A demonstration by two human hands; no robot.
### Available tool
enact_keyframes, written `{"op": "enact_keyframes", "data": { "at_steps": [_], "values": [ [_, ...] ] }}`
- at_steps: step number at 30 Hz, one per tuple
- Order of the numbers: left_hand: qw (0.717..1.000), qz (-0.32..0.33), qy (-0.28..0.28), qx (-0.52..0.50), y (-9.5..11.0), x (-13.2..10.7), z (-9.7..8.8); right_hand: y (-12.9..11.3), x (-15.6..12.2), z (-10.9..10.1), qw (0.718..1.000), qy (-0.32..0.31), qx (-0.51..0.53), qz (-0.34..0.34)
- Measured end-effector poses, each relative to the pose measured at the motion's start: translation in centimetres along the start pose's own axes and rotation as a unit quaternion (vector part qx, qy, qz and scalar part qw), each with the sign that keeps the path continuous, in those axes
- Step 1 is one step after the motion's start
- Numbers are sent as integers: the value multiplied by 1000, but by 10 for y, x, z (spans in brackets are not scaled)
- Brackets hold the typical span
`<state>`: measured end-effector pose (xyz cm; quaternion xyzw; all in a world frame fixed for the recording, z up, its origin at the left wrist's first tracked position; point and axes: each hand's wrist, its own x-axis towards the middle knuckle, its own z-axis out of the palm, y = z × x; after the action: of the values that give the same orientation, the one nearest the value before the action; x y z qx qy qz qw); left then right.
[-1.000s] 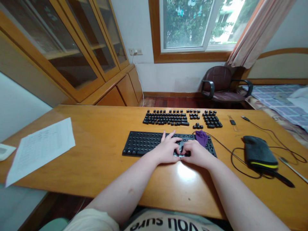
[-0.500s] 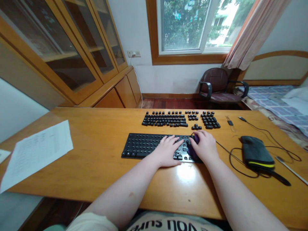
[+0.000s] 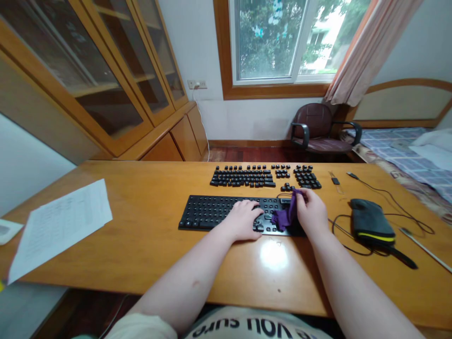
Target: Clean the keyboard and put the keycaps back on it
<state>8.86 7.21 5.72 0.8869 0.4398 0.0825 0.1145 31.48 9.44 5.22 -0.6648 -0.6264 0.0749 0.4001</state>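
Note:
A black keyboard base (image 3: pixel 205 212) with its keycaps off lies on the desk in front of me. My left hand (image 3: pixel 243 220) rests on its middle, fingers spread over the bare switches and thumb near the front edge. Over the base's right end, my right hand (image 3: pixel 312 212) pinches a purple cloth (image 3: pixel 285 217), which hangs down onto the switches of the number pad side. Part of that end is hidden behind the cloth and hand. Behind the base, the removed black keycaps (image 3: pixel 243 178) stand laid out in keyboard order.
Right of the base sit a grey cloth (image 3: pixel 372 221) with a yellow stripe, a looping black cable (image 3: pixel 395 188), a white-handled stick (image 3: pixel 427 250) and a keycap puller (image 3: pixel 335 181). Printed papers (image 3: pixel 63 226) lie on the desk's left. A chair (image 3: pixel 314 127) stands beyond.
My right hand has lifted slightly and shifted right, and the purple cloth now hangs bunched from its fingers instead of lying under them. My left hand stays on the base, its fingers drawn in slightly.

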Motion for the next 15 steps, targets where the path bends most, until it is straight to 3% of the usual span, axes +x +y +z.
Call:
{"op": "enact_keyframes", "data": {
  "at_steps": [4, 7, 9, 12, 15],
  "values": [
    [1000, -12, -17, 4, -6, -1, -7, -6, 10, -40, 996, 84, -15, -26],
    [999, -26, -34, -6, -10, 0, -6, -7, 19, -78, 983, 170, -61, -25],
    [998, -34, -45, -18, -11, -1, -3, -5, 26, -94, 977, 195, -84, -22],
    [997, -34, -54, -39, -13, -4, 0, -2, 39, -91, 987, 106, -123, 3],
    [998, -32, 3, -57, -14, -11, -1, 0, 53, -57, 977, -87, -195, 6]
  ]
}}
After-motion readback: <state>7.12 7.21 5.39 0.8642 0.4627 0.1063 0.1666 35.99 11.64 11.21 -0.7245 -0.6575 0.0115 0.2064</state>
